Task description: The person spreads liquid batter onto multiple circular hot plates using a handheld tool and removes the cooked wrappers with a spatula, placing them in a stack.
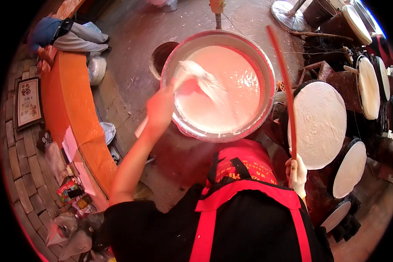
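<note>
My left hand (160, 109) grips the handle of a paddle or scoop (190, 74), slightly blurred, whose batter-coated head is in the pale batter (231, 78) inside a wide metal tub (264, 107). My right hand (296, 174), in a whitish glove, is closed on a long thin red-brown stick (284, 74) standing up to the right of the tub. Just beside that stick is a round flat griddle covered with a white sheet of batter (318, 126). A red apron (240, 159) lies between my forearms, over my dark clothing.
More round griddles with white sheets (349, 170) line the right. An orange-covered counter (70, 105) with bags and small items runs along the left. A person (74, 39) bends at its far end. A dark round container (161, 54) sits behind the tub, near an upright post (218, 17).
</note>
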`<state>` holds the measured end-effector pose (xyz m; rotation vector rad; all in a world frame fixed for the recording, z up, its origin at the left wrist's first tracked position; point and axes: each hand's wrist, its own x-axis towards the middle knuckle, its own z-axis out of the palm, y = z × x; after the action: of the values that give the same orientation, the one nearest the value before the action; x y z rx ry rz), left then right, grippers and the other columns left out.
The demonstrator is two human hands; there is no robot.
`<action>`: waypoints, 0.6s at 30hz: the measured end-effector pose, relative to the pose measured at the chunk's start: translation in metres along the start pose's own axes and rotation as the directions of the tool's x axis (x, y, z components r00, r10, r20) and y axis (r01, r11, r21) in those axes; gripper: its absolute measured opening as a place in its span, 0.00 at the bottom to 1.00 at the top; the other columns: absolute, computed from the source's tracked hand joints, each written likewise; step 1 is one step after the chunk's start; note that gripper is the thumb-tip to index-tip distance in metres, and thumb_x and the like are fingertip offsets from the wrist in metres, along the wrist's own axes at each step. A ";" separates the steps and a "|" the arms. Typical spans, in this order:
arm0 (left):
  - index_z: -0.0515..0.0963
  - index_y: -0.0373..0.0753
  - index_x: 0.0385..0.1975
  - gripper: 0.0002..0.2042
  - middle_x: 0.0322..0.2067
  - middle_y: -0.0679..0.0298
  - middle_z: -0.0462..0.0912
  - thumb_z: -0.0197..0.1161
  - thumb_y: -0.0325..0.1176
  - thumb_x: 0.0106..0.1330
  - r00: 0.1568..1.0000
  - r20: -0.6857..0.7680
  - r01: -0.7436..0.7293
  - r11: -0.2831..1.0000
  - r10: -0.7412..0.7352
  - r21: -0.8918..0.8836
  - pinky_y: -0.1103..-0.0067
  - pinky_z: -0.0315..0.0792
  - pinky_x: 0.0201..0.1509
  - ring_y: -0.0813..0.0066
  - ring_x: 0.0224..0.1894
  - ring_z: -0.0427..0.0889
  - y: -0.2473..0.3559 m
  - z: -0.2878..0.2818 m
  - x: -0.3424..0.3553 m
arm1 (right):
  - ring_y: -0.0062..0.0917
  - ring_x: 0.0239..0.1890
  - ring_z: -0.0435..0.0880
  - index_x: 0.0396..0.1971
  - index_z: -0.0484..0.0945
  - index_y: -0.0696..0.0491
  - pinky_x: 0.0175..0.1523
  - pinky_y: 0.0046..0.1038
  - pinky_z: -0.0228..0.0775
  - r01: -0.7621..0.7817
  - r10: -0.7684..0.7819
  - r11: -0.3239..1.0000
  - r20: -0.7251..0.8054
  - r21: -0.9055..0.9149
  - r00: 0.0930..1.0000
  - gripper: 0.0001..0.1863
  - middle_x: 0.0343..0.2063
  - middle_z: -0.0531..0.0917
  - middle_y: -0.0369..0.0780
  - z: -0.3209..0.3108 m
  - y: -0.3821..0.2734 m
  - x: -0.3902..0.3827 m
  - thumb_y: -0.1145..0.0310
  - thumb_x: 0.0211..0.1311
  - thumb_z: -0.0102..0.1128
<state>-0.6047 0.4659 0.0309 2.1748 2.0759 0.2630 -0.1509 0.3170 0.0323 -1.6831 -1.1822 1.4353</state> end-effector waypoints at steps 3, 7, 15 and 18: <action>0.76 0.46 0.44 0.14 0.28 0.63 0.76 0.54 0.29 0.58 0.902 0.266 -0.403 0.885 0.341 0.232 0.73 0.74 0.31 0.67 0.32 0.79 -0.042 0.101 -0.019 | 0.21 0.27 0.72 0.64 0.58 0.58 0.36 0.21 0.67 0.134 -0.047 0.922 0.238 -0.363 0.970 0.25 0.30 0.75 0.36 0.007 -0.001 0.021 0.75 0.67 0.41; 0.71 0.45 0.51 0.20 0.29 0.64 0.76 0.53 0.29 0.57 0.795 0.412 -0.532 0.838 0.444 0.123 0.71 0.74 0.31 0.65 0.35 0.79 -0.037 0.138 -0.023 | 0.44 0.45 0.78 0.67 0.52 0.49 0.49 0.36 0.70 0.249 -0.004 0.781 0.393 -0.573 0.919 0.32 0.46 0.76 0.53 0.032 -0.028 0.050 0.77 0.63 0.45; 0.61 0.44 0.53 0.13 0.23 0.62 0.69 0.44 0.36 0.71 0.371 0.897 0.599 -0.677 -0.238 -0.428 0.80 0.61 0.11 0.77 0.11 0.64 0.046 0.276 -0.046 | 0.50 0.35 0.80 0.68 0.44 0.36 0.39 0.47 0.69 0.303 0.054 0.541 0.392 -0.784 0.918 0.35 0.35 0.79 0.55 0.141 0.022 0.142 0.71 0.63 0.45; 0.63 0.38 0.34 0.06 0.14 0.71 0.59 0.47 0.33 0.70 0.462 0.880 0.291 -0.956 0.105 -0.038 0.88 0.57 0.09 0.84 0.09 0.57 0.091 0.238 -0.016 | 0.52 0.32 0.79 0.68 0.44 0.34 0.37 0.49 0.68 0.246 0.112 0.571 0.371 -0.784 0.922 0.34 0.29 0.80 0.56 0.125 0.040 0.135 0.69 0.65 0.43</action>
<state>-0.4667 0.4524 -0.1832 -0.7089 0.7570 1.0454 -0.2625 0.4126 -0.0864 -1.9104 -2.4148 1.2518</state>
